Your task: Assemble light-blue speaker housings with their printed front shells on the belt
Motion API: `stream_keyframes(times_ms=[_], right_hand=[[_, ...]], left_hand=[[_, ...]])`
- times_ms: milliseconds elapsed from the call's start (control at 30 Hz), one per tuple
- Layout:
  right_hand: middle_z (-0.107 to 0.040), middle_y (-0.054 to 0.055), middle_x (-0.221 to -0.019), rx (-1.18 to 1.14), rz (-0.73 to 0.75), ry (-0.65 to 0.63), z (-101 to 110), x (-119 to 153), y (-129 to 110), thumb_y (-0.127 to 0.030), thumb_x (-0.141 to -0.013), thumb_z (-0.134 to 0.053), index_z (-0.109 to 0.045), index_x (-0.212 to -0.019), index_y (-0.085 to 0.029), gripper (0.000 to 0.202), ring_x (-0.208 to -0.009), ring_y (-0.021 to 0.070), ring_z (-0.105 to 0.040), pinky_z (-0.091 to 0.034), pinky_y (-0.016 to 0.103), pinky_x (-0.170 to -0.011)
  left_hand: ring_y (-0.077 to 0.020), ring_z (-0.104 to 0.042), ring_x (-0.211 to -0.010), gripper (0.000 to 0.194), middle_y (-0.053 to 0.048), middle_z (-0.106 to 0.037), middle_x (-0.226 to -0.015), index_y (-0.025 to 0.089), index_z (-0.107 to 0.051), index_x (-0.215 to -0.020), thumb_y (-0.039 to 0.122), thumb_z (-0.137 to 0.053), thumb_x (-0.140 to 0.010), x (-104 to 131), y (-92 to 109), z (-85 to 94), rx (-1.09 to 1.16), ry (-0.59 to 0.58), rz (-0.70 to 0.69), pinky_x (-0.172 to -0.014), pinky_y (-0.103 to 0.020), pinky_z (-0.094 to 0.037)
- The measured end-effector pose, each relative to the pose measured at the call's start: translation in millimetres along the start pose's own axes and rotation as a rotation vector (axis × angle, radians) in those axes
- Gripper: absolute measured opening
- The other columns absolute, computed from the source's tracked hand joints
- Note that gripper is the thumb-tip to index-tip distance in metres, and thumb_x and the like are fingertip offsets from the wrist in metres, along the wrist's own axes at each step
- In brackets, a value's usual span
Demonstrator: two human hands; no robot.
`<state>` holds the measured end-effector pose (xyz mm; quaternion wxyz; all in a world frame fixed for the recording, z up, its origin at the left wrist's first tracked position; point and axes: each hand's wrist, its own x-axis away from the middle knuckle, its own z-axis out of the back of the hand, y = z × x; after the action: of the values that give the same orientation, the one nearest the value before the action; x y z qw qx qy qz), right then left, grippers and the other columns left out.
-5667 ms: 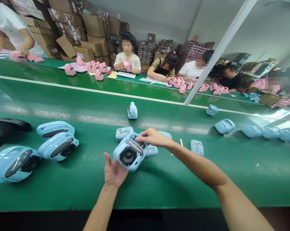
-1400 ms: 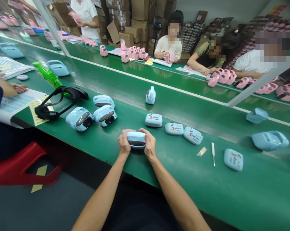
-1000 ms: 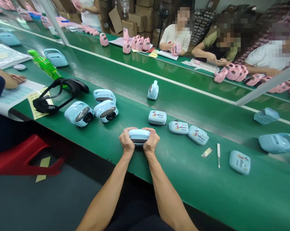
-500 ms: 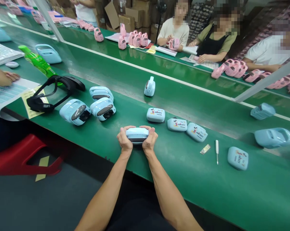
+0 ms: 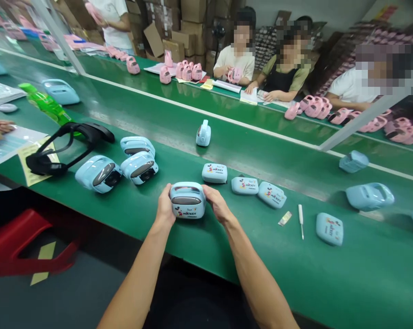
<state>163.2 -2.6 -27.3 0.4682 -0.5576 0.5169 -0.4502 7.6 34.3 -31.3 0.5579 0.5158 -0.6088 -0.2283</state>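
Note:
Between my hands, over the near edge of the green bench, stands a light blue handled device (image 5: 187, 211) with a dark oval window and a Mickey print facing me. My left hand (image 5: 165, 205) is closed round its left side, fingertips hidden behind it. My right hand (image 5: 217, 204) grips its upper right corner, palm a little apart from the side. Just beyond lies a light blue printed cover (image 5: 214, 173), with two more covers (image 5: 245, 186) (image 5: 272, 195) to its right. Left of my hands, several similar handled devices (image 5: 140, 168) sit together.
A screwdriver (image 5: 300, 221), a small label strip (image 5: 285, 218) and another printed cover (image 5: 330, 229) lie right. A black headset (image 5: 69, 148) and green bottle (image 5: 45, 104) are left. A red stool (image 5: 24, 246) stands below the bench (image 5: 261, 256). Co-workers handle pink devices (image 5: 189, 72) opposite.
The blue device has tipped so its printed front faces me. My right hand has shifted from wrapping its side to its upper corner. The camera view has moved slightly.

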Motion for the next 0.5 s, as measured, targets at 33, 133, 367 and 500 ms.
stream_keyframes(times_ms=[33,133,367,500], right_hand=[[-0.078,0.004,-0.097,0.014,-0.005,0.003,1.7,0.4,-5.7,-0.075,-0.085,-0.057,-0.077,-0.099,-0.020,0.060,-0.090,0.0235,-0.070,-0.055,0.033,-0.081],[-0.077,0.004,-0.089,-0.068,-0.082,0.044,11.3,-0.5,-21.6,-0.071,-0.080,-0.067,-0.076,-0.089,-0.019,0.054,-0.076,0.0194,-0.067,-0.053,0.029,-0.068],[-0.075,0.007,-0.090,-0.155,0.138,0.511,115.9,-35.5,-53.6,-0.059,-0.072,-0.077,-0.071,-0.085,-0.019,0.042,-0.071,0.0171,-0.064,-0.049,0.028,-0.059],[-0.071,0.007,-0.084,0.325,0.258,0.760,175.1,-77.3,-61.6,-0.054,-0.083,-0.061,-0.067,-0.083,-0.016,0.038,-0.081,0.0188,-0.064,-0.051,0.031,-0.071]], left_hand=[[-0.0272,-0.071,-0.073,0.034,-0.005,-0.070,-0.068,0.019,-0.065,-0.079,0.051,-0.058,-0.079,1.3,5.7,-1.5,0.030,-0.081,0.057,-0.072,-0.039,-0.057],[-0.0280,-0.072,-0.081,0.028,-0.008,-0.074,-0.083,0.018,-0.067,-0.088,0.044,-0.060,-0.080,9.6,20.0,-3.1,0.146,-0.240,0.157,-0.075,-0.042,-0.058],[-0.0240,-0.069,-0.098,0.023,-0.006,-0.073,-0.097,0.021,-0.068,-0.083,0.035,-0.079,-0.068,18.9,37.0,22.8,0.038,-0.155,-0.124,-0.094,-0.041,-0.053],[-0.0256,-0.066,-0.094,0.028,-0.005,-0.072,-0.089,0.022,-0.071,-0.079,0.038,-0.081,-0.059,10.2,48.4,39.0,-0.144,0.038,-0.365,-0.098,-0.042,-0.050]])
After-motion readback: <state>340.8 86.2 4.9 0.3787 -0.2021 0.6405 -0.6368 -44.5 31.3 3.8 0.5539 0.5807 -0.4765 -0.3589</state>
